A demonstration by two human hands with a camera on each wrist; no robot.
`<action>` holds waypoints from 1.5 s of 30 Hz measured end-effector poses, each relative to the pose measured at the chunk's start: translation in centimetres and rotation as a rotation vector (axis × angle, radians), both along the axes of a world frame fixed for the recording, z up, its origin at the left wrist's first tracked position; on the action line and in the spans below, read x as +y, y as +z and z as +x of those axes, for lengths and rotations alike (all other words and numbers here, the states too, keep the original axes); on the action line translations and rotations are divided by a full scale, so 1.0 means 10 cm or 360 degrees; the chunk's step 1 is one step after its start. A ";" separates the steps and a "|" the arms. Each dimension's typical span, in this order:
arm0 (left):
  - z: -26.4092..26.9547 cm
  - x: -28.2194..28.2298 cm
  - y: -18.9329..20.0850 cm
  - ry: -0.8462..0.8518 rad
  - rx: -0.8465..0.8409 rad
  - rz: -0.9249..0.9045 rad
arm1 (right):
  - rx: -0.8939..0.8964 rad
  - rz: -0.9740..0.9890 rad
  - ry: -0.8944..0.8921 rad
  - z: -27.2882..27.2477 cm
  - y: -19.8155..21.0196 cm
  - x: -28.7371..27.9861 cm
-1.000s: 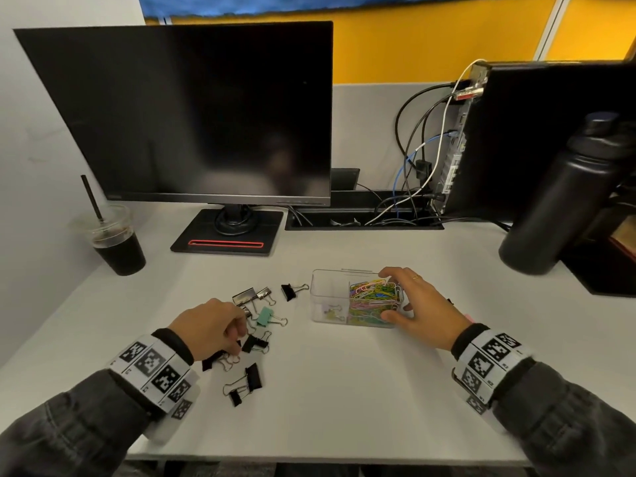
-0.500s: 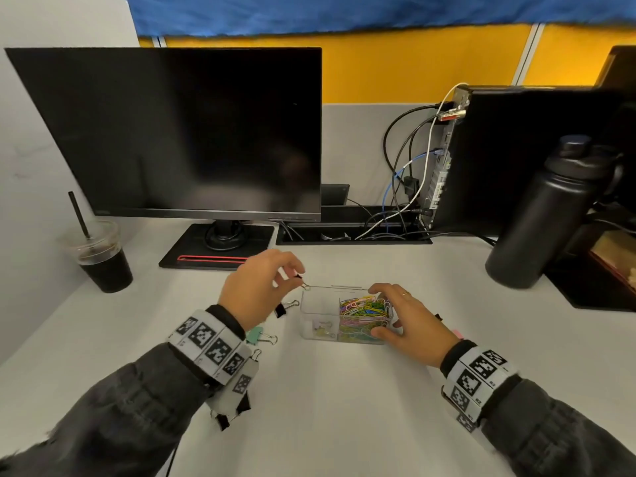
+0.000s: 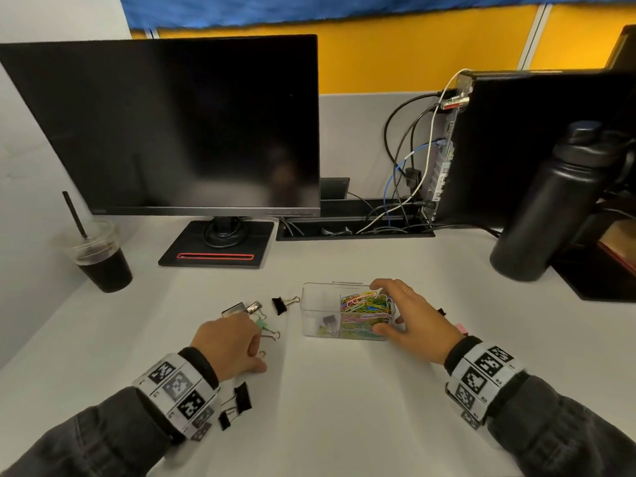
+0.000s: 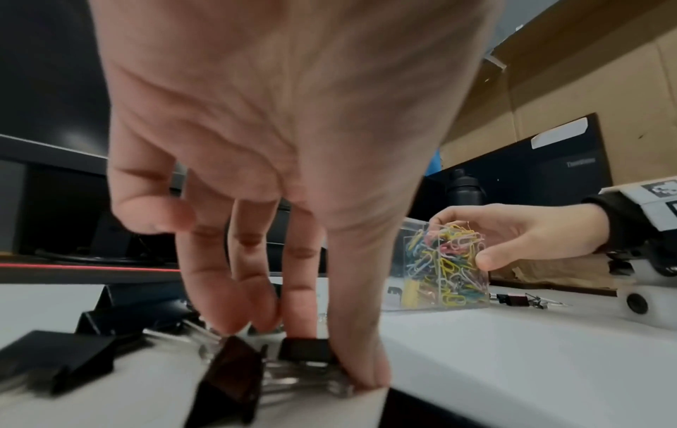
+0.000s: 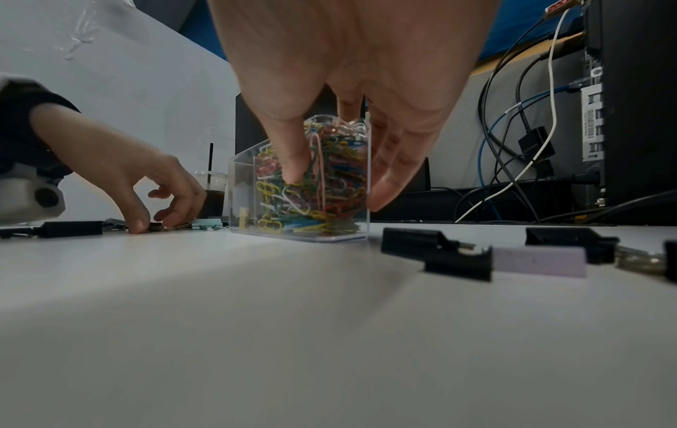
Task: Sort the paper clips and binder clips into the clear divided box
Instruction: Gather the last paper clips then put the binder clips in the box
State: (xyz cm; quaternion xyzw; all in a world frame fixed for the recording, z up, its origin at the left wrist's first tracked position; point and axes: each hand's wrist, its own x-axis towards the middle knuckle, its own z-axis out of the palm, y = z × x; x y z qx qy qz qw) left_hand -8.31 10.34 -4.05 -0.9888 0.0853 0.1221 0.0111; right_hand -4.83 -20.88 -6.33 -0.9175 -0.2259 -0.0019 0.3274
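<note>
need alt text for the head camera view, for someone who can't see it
A person's right hand grips a clear divided box packed with coloured paper clips on a white desk, while the left hand reaches down into scattered binder clips. Behind stand a dark monitor, an iced coffee and a black bottle.

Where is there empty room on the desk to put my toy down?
The widest bare patch is the near desk between the two sleeves, in front of the clear box. Another lies between the monitor stand and the box. It is crowded around the left hand, among binder clips, and just right of the box.
</note>
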 end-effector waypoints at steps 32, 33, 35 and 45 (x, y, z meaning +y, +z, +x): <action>0.51 -0.73 0.01 -0.0492 -0.0132 -0.0890 | 0.0100 -0.0466 -0.0197 -0.08 0.22 -0.84; 0.50 -0.72 0.00 -0.0494 -0.0144 -0.0896 | 0.0141 -0.0515 -0.0165 -0.09 0.19 -0.81; 0.46 -0.72 0.00 -0.0489 -0.0158 -0.0895 | 0.0181 -0.0635 -0.0162 -0.09 0.14 -0.79; 0.33 -0.75 0.02 -0.0452 -0.0204 -0.0866 | 0.0182 -0.0838 -0.0187 -0.01 0.07 -0.71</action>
